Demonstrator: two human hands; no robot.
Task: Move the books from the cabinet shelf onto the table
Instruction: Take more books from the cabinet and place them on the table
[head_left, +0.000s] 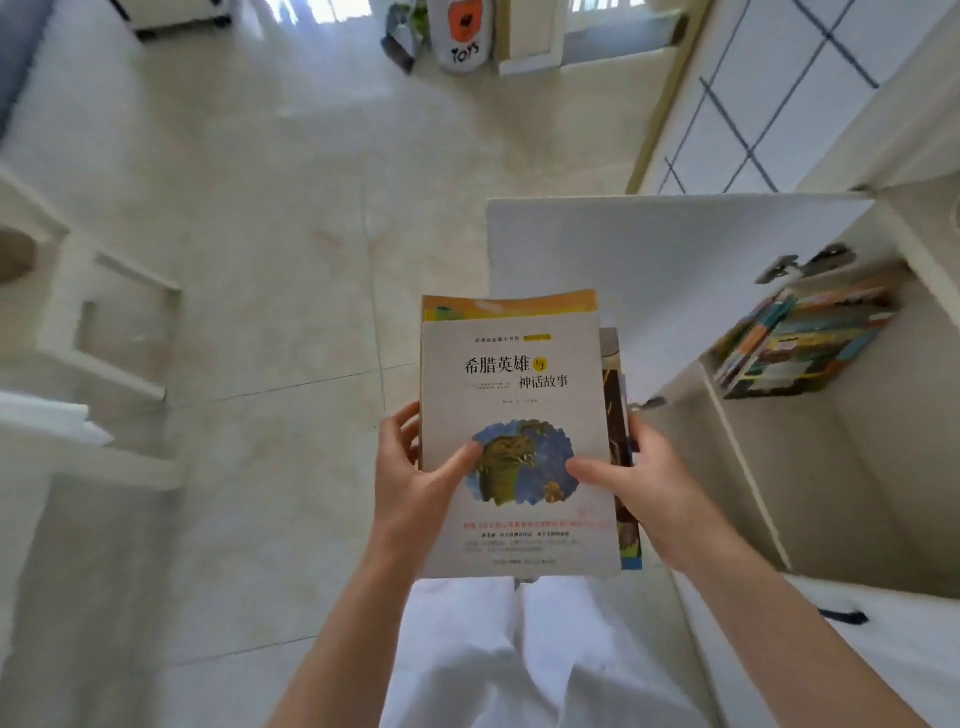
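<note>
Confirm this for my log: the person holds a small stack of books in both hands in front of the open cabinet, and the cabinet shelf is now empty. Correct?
Not quite. The head view shows both the left hand and the right hand holding the stack of books, but the cabinet shelf is not empty: a pile of books lies there.

We took this for a home, likely a child's room: we saw pale floor tiles (270, 249), a white cabinet (779, 467) shelving colourful picture books (800, 343), and a fabric bin (464, 36) lettered "TOYS" by the far wall.
</note>
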